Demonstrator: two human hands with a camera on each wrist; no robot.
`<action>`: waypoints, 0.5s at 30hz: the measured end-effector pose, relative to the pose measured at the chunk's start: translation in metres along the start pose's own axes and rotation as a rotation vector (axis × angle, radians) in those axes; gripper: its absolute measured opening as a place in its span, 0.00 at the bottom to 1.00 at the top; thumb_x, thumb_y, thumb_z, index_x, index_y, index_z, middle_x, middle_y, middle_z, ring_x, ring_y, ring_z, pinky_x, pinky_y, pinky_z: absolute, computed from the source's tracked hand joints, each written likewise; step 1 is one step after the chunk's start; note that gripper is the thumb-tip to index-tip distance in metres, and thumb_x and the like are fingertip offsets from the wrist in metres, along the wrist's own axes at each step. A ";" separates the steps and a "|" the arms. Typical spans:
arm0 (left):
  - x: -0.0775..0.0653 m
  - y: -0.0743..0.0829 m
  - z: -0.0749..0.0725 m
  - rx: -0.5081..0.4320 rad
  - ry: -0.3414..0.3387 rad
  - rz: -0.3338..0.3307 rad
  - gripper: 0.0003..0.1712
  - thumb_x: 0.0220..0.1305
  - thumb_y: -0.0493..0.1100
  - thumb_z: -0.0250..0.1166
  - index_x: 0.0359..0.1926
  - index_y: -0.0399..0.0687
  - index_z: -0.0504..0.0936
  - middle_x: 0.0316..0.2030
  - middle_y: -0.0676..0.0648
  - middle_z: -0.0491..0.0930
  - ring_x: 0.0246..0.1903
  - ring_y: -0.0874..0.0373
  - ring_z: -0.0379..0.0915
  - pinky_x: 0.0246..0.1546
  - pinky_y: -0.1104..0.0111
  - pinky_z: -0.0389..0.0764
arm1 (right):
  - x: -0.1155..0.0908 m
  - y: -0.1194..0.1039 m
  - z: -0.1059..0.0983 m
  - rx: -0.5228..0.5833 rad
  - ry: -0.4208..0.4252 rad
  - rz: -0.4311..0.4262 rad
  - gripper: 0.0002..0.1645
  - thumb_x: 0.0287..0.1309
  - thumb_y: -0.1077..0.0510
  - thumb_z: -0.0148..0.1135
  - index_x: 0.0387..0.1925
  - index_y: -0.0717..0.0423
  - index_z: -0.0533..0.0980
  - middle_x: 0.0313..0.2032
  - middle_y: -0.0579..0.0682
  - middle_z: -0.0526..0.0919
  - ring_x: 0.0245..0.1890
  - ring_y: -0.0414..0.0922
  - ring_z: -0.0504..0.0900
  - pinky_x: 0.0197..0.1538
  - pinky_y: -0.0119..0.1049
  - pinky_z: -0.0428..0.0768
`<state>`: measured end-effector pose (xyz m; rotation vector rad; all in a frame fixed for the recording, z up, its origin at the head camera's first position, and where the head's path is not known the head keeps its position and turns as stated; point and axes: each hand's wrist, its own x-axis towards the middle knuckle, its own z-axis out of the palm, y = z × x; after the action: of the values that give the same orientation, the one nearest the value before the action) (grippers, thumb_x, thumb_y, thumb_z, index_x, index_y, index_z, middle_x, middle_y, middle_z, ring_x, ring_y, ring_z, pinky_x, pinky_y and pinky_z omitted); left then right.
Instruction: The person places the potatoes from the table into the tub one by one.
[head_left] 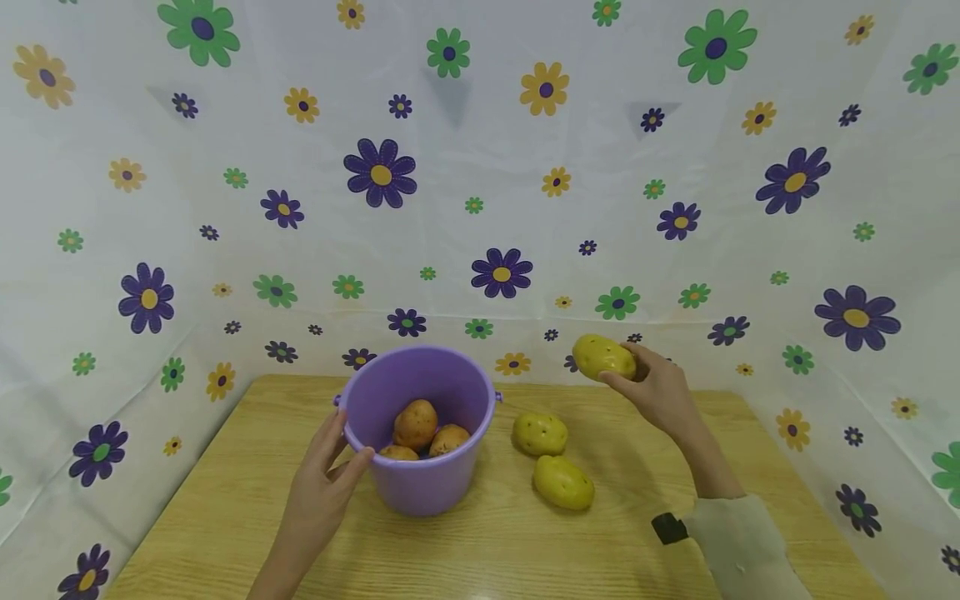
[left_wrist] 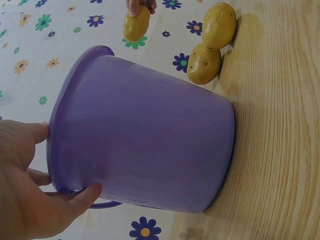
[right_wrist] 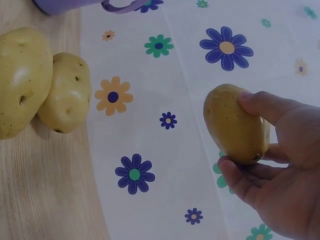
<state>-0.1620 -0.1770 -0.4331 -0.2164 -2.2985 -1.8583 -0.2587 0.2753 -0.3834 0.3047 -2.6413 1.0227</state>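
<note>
A purple bucket [head_left: 431, 487] stands upright on the table, with several brown potatoes [head_left: 415, 425] visible inside it. My left hand [head_left: 318, 479] grips the bucket's rim at the near left side, thumb and fingers spread along it. Above the table on the right, my right hand [head_left: 660, 387] holds a yellow potato [head_left: 602, 357] between thumb and fingers. The right wrist view shows this potato [right_wrist: 232, 125] off the table, touching nothing but the hand. Two more yellow potatoes, one farther back [head_left: 540, 434] and one nearer [head_left: 564, 483], lie touching right of the bucket.
The wooden table [head_left: 480, 554] ends at the back against a white sheet [head_left: 465, 233] printed with flowers, which also hangs on both sides. In the left wrist view, the bucket's handle [left_wrist: 107, 204] hangs behind it. A small black object [head_left: 669, 528] sits at the right sleeve.
</note>
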 end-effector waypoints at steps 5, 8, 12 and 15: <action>0.000 0.000 0.000 -0.006 0.000 0.005 0.43 0.76 0.44 0.63 0.81 0.38 0.51 0.81 0.38 0.43 0.76 0.36 0.51 0.59 0.83 0.73 | 0.001 -0.003 0.001 0.014 -0.014 0.002 0.39 0.67 0.48 0.70 0.67 0.69 0.70 0.45 0.64 0.82 0.37 0.51 0.80 0.36 0.29 0.82; 0.000 -0.001 0.000 -0.012 -0.001 0.016 0.43 0.76 0.44 0.63 0.81 0.38 0.51 0.81 0.38 0.43 0.76 0.36 0.51 0.59 0.82 0.73 | 0.001 -0.005 0.003 0.017 -0.014 -0.008 0.37 0.67 0.48 0.71 0.66 0.69 0.71 0.44 0.62 0.82 0.36 0.51 0.80 0.35 0.30 0.82; 0.000 -0.002 0.000 -0.012 0.001 0.036 0.42 0.76 0.43 0.63 0.81 0.37 0.52 0.81 0.38 0.43 0.76 0.35 0.51 0.59 0.82 0.74 | 0.003 -0.009 0.006 0.020 -0.021 -0.014 0.35 0.67 0.48 0.71 0.64 0.66 0.73 0.42 0.60 0.82 0.36 0.50 0.79 0.35 0.32 0.81; 0.000 -0.003 0.000 -0.013 0.001 0.042 0.42 0.76 0.41 0.63 0.81 0.37 0.52 0.81 0.37 0.43 0.76 0.35 0.52 0.59 0.82 0.74 | 0.004 -0.015 0.009 0.031 -0.035 -0.016 0.34 0.67 0.47 0.71 0.64 0.64 0.74 0.42 0.58 0.82 0.36 0.49 0.79 0.35 0.34 0.81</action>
<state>-0.1627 -0.1776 -0.4355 -0.2632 -2.2641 -1.8528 -0.2596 0.2579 -0.3797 0.3530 -2.6513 1.0632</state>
